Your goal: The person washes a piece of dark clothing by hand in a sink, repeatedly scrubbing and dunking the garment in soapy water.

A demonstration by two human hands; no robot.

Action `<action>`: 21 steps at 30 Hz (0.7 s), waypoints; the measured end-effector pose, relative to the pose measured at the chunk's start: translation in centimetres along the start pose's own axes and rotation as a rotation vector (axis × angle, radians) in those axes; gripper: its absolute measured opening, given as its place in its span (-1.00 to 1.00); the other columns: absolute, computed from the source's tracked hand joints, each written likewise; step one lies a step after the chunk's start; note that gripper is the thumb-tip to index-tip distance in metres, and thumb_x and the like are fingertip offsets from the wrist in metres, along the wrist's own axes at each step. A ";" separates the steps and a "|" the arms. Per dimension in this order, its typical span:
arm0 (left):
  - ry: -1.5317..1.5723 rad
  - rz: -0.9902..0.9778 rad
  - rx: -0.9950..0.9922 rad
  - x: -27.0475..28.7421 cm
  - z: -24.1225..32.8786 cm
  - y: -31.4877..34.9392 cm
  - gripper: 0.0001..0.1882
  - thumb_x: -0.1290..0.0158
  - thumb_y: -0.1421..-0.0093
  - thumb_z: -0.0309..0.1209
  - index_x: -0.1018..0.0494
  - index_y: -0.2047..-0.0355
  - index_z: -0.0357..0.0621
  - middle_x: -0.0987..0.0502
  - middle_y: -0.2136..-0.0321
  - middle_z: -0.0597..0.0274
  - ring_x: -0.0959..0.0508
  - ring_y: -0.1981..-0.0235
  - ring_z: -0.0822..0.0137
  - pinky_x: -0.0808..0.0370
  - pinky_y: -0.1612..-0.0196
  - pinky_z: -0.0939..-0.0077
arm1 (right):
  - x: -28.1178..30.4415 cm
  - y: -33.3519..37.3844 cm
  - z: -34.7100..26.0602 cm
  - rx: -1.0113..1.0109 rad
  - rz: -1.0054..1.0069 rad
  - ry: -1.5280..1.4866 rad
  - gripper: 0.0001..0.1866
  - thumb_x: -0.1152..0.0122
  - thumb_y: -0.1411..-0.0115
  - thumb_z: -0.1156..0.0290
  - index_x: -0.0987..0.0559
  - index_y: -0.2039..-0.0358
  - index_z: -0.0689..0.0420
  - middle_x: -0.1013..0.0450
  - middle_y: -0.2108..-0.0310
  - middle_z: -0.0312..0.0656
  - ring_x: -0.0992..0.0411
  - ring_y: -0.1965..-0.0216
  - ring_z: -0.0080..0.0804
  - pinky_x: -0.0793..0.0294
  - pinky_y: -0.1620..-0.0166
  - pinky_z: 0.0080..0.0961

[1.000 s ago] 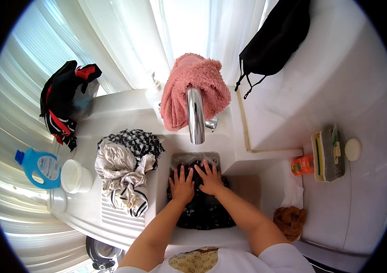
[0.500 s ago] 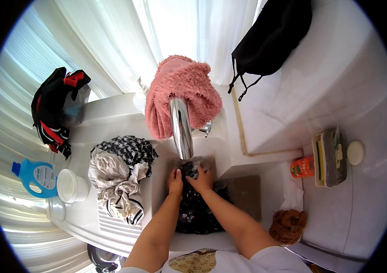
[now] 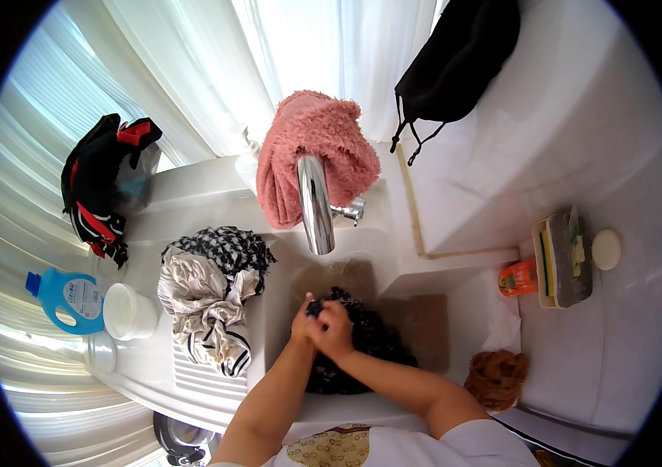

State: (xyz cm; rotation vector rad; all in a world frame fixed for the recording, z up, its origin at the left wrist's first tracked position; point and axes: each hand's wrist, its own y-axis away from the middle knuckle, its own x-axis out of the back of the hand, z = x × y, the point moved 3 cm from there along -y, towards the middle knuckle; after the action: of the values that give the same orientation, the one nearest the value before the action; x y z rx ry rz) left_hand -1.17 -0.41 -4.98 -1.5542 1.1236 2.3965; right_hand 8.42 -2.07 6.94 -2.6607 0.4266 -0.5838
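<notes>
A wet black cloth garment [image 3: 374, 342] with small floral spots lies bunched in the white sink basin [image 3: 273, 303]. My left hand [image 3: 302, 321] is closed on a bunch of it at the basin's left side. Pressed against that hand, my right hand [image 3: 332, 330] grips the same bunch, its fingers curled around the cloth. Most of the garment trails to the right, beneath my right forearm. The chrome faucet [image 3: 316, 210] curves over the basin just beyond my hands, with a fluffy pink towel [image 3: 319, 132] draped behind its spout.
Left of the basin, a pile of white and black-patterned clothes [image 3: 205, 296] lies on the ribbed washboard. Farther left stand a white tub [image 3: 130, 311] and a blue detergent bottle [image 3: 70, 302]. To the right are an orange can [image 3: 518, 278], a sponge holder [image 3: 563, 261] and a brown cloth [image 3: 496, 379].
My hands have come together and moved slightly nearer to me, off the spot under the spout. The right hand has closed over the bunched cloth beside the left.
</notes>
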 end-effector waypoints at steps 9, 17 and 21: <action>-0.013 0.017 -0.080 -6.4 -0.6 2.1 -0.69 0.12 -0.27 -0.16 -0.42 0.17 -0.10 -0.49 0.23 0.22 -0.47 0.20 0.32 -0.42 0.15 0.43 | 0.3 -3.1 -0.2 0.159 0.084 -0.036 -0.76 -0.20 0.14 0.55 -0.31 0.77 0.16 -0.32 0.59 -0.10 -0.32 0.55 -0.11 -0.32 0.48 -0.32; -0.592 0.565 -0.088 -10.5 1.8 3.9 -0.67 0.03 -0.18 -0.23 -0.44 0.19 -0.22 -0.51 0.34 0.21 -0.48 0.27 0.35 -0.42 0.24 0.40 | 1.4 -6.1 7.3 0.036 -0.023 0.258 -0.71 -0.22 0.01 0.39 -0.32 0.72 0.13 -0.30 0.59 -0.14 -0.31 0.46 -0.07 -0.29 0.42 -0.18; -1.627 0.648 -0.538 -6.6 4.1 1.8 -0.59 -0.13 -0.03 -0.32 -0.40 0.08 -0.07 -0.46 0.24 0.07 -0.49 0.25 0.14 -0.44 0.22 0.24 | 1.7 -3.9 8.4 -0.131 -0.279 0.531 -0.60 -0.13 -0.12 0.17 -0.38 0.06 0.03 -0.22 -0.06 -0.08 -0.18 -0.08 0.00 -0.25 -0.05 -0.12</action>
State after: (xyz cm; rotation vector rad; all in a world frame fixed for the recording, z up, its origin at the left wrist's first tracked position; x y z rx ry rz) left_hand -1.89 2.83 2.32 1.0938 0.5138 3.0230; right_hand 14.53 3.26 2.09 -2.6811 0.2368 -1.4055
